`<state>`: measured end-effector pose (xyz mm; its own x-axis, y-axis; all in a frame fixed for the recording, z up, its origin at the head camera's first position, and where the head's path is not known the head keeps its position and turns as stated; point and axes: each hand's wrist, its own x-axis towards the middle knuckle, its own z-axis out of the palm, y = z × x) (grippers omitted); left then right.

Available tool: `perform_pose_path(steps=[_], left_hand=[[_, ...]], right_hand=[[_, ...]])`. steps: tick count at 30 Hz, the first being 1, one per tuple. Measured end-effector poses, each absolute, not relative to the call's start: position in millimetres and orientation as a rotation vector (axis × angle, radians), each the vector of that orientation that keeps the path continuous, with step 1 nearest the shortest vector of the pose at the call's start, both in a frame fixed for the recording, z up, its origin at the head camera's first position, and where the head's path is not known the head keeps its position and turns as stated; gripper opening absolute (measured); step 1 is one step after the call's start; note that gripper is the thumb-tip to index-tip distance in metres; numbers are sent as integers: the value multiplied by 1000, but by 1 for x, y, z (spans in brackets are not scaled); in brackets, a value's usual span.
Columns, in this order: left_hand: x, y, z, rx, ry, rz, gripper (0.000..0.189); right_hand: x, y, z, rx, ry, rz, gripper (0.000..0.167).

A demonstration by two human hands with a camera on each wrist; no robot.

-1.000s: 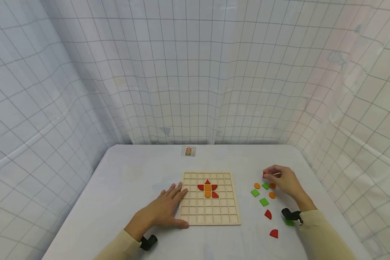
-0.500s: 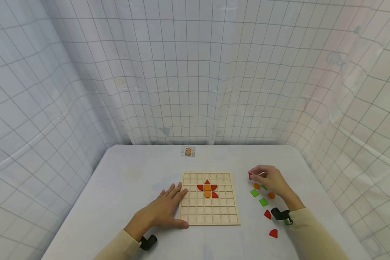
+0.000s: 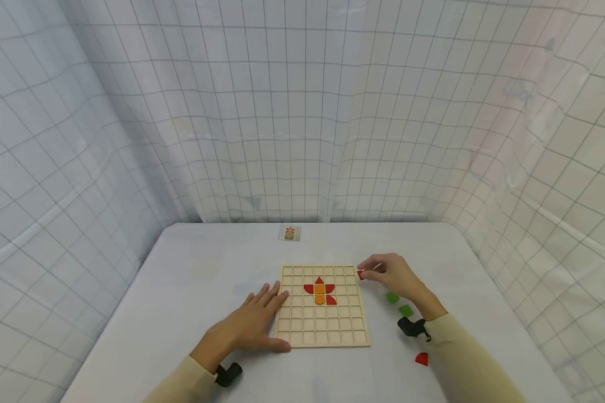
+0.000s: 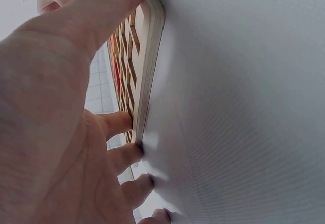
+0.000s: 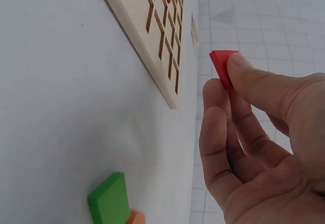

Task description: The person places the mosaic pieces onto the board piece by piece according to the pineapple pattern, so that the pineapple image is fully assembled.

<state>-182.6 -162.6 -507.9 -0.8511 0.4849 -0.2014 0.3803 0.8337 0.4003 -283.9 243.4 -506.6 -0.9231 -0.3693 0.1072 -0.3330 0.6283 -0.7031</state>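
A wooden grid board (image 3: 322,324) lies on the white table. On it sit an orange square (image 3: 319,289), an orange disc (image 3: 320,300), a red triangle (image 3: 319,280) and several red quarter-circle pieces (image 3: 331,300). My left hand (image 3: 254,319) rests palm down by the board's left side, fingers spread, fingertips at its edge and thumb at the near left corner. Just off the board's far right corner, above the table, my right hand (image 3: 390,275) pinches a small red piece (image 5: 222,66) between thumb and fingers; its full shape is partly covered.
Right of the board lie green squares (image 3: 405,310) and a red quarter-circle piece (image 3: 421,359). Beside a green square in the right wrist view, an orange piece (image 5: 135,218) shows. A small picture card (image 3: 289,233) lies beyond the board. Gridded white curtains (image 3: 302,140) enclose the table.
My right hand has carried the red piece leftward from the loose pieces to the board's right edge. The left hand has stayed at the board.
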Motion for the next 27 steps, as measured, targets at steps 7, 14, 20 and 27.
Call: perform_pose_path(steps=[7,14,20,27], left_hand=[[-183,-163,-512,645,2724,500,128],[-184,-163,-512,654,2734,501,128],[-185,-162,-511,653,2731,494,129],[-185,-163,-511,656,2719,498,128]], right_hand=[[-286,215,-501,-693,2727,-1171,7],[-291,189,-502,-827,2660,-1157,8],[-294,170,-506,-914,2621,-1119,8],[-296,152,-508,-984,2548,-1097,8]])
